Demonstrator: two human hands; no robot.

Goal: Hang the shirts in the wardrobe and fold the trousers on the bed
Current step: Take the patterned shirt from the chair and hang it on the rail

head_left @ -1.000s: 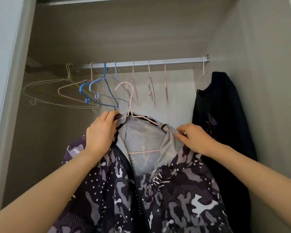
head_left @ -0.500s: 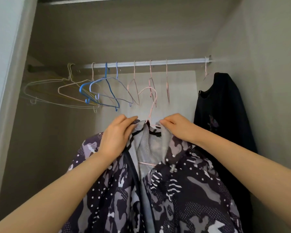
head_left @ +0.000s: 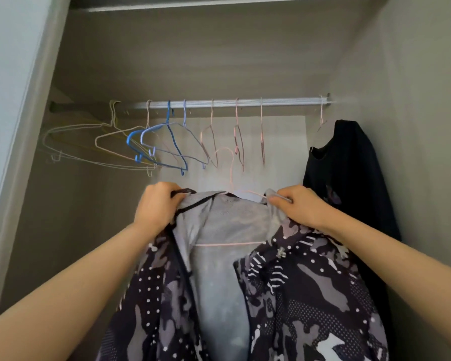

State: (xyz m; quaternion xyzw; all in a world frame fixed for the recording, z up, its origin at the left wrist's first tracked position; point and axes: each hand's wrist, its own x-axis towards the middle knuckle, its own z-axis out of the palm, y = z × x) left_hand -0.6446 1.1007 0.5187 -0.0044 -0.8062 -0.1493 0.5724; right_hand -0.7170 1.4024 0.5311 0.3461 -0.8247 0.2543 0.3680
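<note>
change: your left grip [head_left: 155,204] and right grip [head_left: 300,205] now spread apart, both clutching camouflage jacket [head_left: 310,295] collar | pink hanger [head_left: 231,170] below rail [head_left: 245,102], hanging pending

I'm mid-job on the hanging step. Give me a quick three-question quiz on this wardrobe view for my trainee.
1. True or false: the pink hanger inside the camouflage jacket already hooks over the rail.
2. What hangs at the rail's right end? A) black shirt B) white towel C) blue jeans
3. Fill the gap: the left hand and right hand each grip the jacket at its ____.
Key: 1 false, its hook is below the rail; 2 A; 3 collar.
</note>
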